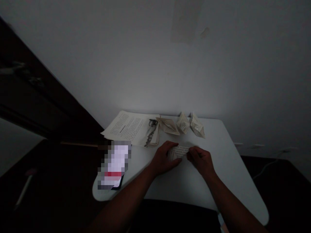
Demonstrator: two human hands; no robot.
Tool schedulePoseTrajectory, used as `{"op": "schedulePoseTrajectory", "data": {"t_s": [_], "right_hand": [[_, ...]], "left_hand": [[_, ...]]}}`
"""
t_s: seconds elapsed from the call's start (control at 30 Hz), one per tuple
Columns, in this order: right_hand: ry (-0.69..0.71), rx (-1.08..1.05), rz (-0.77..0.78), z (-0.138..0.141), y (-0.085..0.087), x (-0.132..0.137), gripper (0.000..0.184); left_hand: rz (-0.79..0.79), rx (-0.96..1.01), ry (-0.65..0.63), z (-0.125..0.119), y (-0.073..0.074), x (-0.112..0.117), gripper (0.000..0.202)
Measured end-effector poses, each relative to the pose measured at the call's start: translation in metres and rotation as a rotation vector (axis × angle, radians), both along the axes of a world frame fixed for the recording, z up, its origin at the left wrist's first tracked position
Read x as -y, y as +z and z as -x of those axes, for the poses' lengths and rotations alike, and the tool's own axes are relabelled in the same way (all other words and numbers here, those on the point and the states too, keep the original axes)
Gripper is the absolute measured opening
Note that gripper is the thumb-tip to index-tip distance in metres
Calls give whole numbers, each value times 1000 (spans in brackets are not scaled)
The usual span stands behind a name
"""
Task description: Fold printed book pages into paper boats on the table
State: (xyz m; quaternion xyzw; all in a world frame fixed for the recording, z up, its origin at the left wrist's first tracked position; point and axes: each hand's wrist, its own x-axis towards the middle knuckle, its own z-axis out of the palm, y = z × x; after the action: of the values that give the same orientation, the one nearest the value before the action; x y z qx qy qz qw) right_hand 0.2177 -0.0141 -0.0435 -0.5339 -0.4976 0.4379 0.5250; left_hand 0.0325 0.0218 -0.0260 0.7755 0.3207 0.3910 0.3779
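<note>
A folded piece of printed paper (178, 152) is held between my two hands above the middle of the white table (233, 181). My left hand (165, 158) grips its left side, thumb below and fingers above. At the paper's right end, my right hand (199, 158) pinches the edge between thumb and fingertips. Just beyond my hands stand several folded paper boats: one lies wide and tilted (168, 125), another paper boat (183, 124) is in the middle, and a third paper boat (197, 126) is at the right.
An open book or stack of printed pages (128, 126) lies at the table's back left. Nearer the left edge rests a lit phone (118, 165), its screen blurred. The wall (145, 64) borders the table's far side, and a dark door (36, 87) is at the left.
</note>
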Motion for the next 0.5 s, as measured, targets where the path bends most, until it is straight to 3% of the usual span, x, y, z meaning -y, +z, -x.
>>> {"op": "schedulePoseTrajectory", "data": {"t_s": [0.1,0.23,0.5], "right_hand": [[10,-43,-20,2,2,0,24],[13,-58,-4,4,3,1,34],[33,3,4,2,1,1,32]], "left_hand": [[27,-27,2,0,2,1,48],[32,-34,-14,1,3,2,47],[48,-45,-36,1,1,2,46]]}}
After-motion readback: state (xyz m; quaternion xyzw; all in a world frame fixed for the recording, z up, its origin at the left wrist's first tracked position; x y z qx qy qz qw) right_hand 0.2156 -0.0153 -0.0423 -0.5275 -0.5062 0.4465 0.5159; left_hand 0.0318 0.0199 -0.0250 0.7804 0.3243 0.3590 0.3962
